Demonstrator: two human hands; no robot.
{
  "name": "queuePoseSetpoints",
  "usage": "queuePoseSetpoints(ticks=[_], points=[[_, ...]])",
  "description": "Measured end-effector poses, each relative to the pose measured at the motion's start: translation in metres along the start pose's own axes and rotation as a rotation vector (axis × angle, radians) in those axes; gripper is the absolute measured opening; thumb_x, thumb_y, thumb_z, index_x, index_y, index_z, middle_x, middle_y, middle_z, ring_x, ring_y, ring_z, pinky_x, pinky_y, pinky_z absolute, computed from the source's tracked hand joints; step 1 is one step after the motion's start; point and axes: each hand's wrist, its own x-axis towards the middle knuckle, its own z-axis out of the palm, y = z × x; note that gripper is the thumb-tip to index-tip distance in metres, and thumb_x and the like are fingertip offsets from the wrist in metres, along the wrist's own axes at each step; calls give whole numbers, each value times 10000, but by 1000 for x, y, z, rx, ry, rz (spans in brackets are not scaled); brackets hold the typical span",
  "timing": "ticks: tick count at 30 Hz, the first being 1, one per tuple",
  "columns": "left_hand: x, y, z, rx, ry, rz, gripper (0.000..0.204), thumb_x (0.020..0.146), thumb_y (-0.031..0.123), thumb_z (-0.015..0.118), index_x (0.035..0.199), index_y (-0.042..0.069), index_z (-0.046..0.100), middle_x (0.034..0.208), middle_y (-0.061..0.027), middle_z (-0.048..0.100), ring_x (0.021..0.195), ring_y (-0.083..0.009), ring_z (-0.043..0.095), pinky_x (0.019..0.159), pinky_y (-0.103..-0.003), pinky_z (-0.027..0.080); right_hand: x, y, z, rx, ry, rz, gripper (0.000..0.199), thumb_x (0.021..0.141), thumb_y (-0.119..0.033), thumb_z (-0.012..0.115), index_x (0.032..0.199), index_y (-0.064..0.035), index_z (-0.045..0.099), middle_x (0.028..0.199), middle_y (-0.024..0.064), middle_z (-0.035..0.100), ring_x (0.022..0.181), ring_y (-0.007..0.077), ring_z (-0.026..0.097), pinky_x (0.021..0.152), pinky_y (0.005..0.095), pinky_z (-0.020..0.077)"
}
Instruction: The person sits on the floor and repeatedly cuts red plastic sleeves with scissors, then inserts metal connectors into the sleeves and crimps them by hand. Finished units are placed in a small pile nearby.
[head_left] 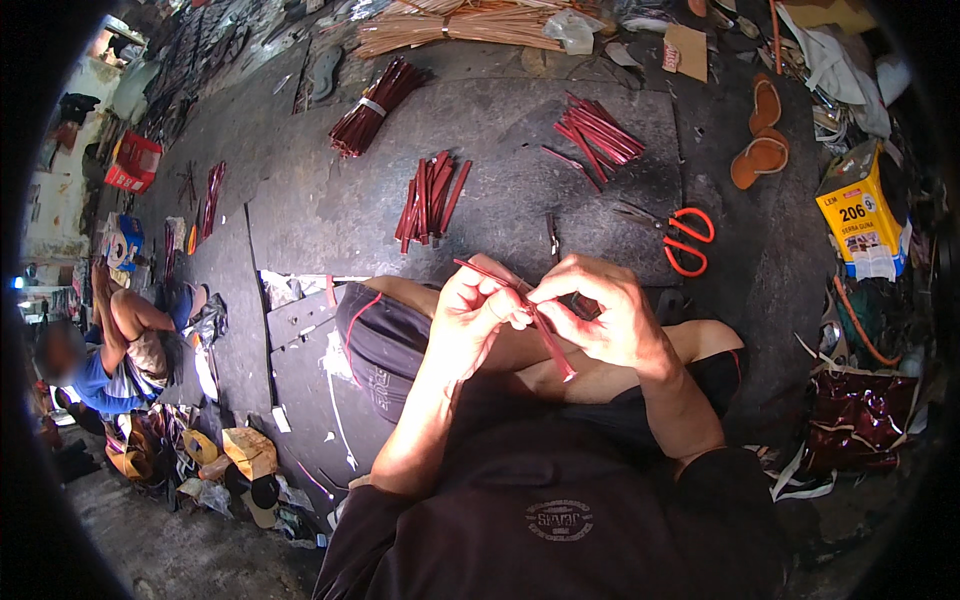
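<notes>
Over my crossed legs, both hands hold a narrow glossy dark-red strip (551, 348) that slants from upper left to lower right. My left hand (472, 318) pinches its upper part between thumb and fingers. My right hand (606, 312) is closed on it near the middle, with thumb and fingertips meeting there. Whether one strip or more lie between the fingers I cannot tell. Beyond my hands lie a loose bundle of red strips (428, 203), another loose pile of red strips (606, 132) and a tied red bundle (368, 112) with a pale band.
Orange-handled scissors (690, 241) lie right of a small dark tool (553, 236). Orange-brown soles (760, 160) and a yellow tin (856, 215) sit farther right. Tan strips (460, 30) lie at the back. Another person (120, 370) sits at the left.
</notes>
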Motion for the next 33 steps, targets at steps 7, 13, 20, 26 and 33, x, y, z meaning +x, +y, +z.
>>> queuePoseSetpoints(ticks=[7,13,20,26,33], points=[[-1,-2,-10,-17,-135,-65,161,929,138,664,950,3,578,832,-93,664,727,-137,628,680,-264,513,-1,7,-6,133,-180,76,117,865,21,634,977,-15,639,886,84,657,785,177,657,684,308,513],[1,-5,-2,216,102,81,137,918,98,673,953,11,573,849,-102,679,742,-135,646,699,-273,534,-2,2,-11,374,-92,518,95,958,-50,580,1014,15,619,968,74,667,916,115,638,787,268,521],[-1,-5,14,315,233,138,125,925,59,655,974,-9,563,881,-137,692,783,-153,678,739,-284,567,-5,-7,-2,-35,51,227,174,858,-12,705,994,12,599,903,95,669,809,153,693,706,274,568],[-5,-9,25,433,272,334,117,918,-1,639,988,-37,552,912,-169,689,814,-175,685,770,-297,575,-8,-10,11,-135,182,192,177,823,25,721,961,10,610,886,97,672,815,159,700,719,279,586],[-6,-10,26,478,282,465,127,903,-34,641,986,-44,546,951,-193,681,844,-198,691,784,-320,584,-6,-5,17,-155,253,47,201,796,-3,759,933,-17,612,867,84,677,765,161,689,646,284,556]])
